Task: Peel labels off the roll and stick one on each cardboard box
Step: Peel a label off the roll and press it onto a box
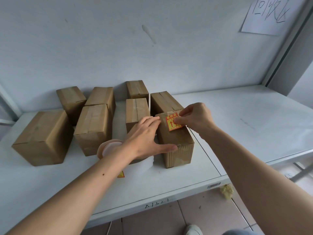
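Note:
A brown cardboard box stands nearest me on the white table. A red and yellow label lies on the far end of its top. My right hand pinches the label's right edge with thumb and fingertips. Spread flat, my left hand holds the box's left side, thumb along its front top edge. The label roll sits just left of the box, partly hidden behind my left wrist. A bit of red label shows under my left forearm. Several other sealed boxes stand to the left and behind.
The white table stretches bare to the right of the boxes. A grey wall rises close behind, with a paper sign at the top right. The table's front edge is near me, and tiled floor lies below.

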Motion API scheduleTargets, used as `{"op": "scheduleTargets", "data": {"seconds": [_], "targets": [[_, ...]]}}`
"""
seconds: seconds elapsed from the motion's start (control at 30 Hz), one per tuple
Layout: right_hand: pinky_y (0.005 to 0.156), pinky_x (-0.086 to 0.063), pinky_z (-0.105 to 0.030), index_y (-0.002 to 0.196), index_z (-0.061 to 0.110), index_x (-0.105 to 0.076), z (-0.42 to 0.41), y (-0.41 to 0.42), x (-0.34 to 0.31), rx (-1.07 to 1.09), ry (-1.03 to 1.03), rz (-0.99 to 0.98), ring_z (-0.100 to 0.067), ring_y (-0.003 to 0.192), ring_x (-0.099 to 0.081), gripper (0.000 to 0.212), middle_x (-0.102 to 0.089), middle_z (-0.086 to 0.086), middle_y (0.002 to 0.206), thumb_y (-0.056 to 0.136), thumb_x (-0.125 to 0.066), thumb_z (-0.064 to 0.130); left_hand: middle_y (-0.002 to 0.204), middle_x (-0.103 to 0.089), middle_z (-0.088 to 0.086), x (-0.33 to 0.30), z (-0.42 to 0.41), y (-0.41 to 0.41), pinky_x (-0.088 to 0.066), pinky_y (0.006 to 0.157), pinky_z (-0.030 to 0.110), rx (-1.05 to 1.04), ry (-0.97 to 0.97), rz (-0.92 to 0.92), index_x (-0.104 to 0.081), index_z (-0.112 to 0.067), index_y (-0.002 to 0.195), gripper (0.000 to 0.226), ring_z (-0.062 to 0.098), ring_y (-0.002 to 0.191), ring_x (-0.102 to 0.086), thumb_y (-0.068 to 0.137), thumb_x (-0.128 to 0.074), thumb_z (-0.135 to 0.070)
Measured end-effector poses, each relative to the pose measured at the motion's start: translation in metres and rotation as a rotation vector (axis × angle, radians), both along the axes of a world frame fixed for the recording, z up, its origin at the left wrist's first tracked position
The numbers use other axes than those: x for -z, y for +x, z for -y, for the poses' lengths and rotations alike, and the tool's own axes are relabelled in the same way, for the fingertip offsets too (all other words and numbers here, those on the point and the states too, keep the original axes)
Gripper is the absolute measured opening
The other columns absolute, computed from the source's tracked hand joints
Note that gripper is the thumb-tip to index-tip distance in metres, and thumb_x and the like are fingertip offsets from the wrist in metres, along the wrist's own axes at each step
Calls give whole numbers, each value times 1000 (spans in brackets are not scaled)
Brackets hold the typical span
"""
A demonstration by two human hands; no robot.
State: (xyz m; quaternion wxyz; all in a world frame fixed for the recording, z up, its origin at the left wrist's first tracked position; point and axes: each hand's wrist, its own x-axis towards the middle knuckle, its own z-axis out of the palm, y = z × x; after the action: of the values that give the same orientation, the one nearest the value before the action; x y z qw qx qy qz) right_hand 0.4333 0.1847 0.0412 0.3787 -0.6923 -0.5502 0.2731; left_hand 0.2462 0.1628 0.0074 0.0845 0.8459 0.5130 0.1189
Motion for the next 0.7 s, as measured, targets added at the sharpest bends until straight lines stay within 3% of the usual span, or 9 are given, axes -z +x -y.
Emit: {"op": "scheduleTargets", "data": {"seconds": [0.07, 0.23, 0.47, 0.6, 0.7], "targets": [[57, -52, -23, 76, 15, -71, 0, -1, -1, -4, 4, 8, -17, 76, -67, 21, -72, -6, 87, 64, -88, 18, 158, -18, -6, 0, 0, 0, -16, 117, 37, -3, -4, -11, -22, -20, 149, 114, 12, 144, -10, 61, -37, -91], [68, -58, -30, 71, 17, -69, 0, -2, 1, -16, 4, 29, -19, 81, -70, 21, -72, -8, 87, 63, -88, 16, 158, -18, -6, -3, 0, 1, -16, 117, 36, 0, -1, -55, -21, -20, 149, 114, 12, 144, -9, 62, -37, -91], [62, -48, -26, 72, 21, -65, 0, -10, 1, -40, 77, 314, -18, 85, -64, 19, -70, -2, 85, 62, -82, 18, 157, -21, -6, -3, -1, 2, -19, 116, 39, 14, 50, -125, -23, -21, 149, 115, 14, 144, -13, 61, -29, -94], [65, -46, -32, 90, 23, -64, -2, -8, 1, -18, 43, 387, -17, 92, -59, 38, -66, 3, 95, 60, -86, 32, 156, -25, -4, -6, -2, 1, -19, 115, 41, 25, 72, -151, -26, -20, 148, 114, 15, 143, -14, 62, -28, -94], [72, -39, -30, 107, 21, -63, -9, -2, 5, 1, -9, 291, -17, 100, -53, 57, -60, 0, 107, 58, -88, 37, 151, -33, -5, -9, -1, 0, -24, 112, 39, 54, 92, -116, -33, -22, 143, 105, 15, 138, -22, 64, -35, -91]]}}
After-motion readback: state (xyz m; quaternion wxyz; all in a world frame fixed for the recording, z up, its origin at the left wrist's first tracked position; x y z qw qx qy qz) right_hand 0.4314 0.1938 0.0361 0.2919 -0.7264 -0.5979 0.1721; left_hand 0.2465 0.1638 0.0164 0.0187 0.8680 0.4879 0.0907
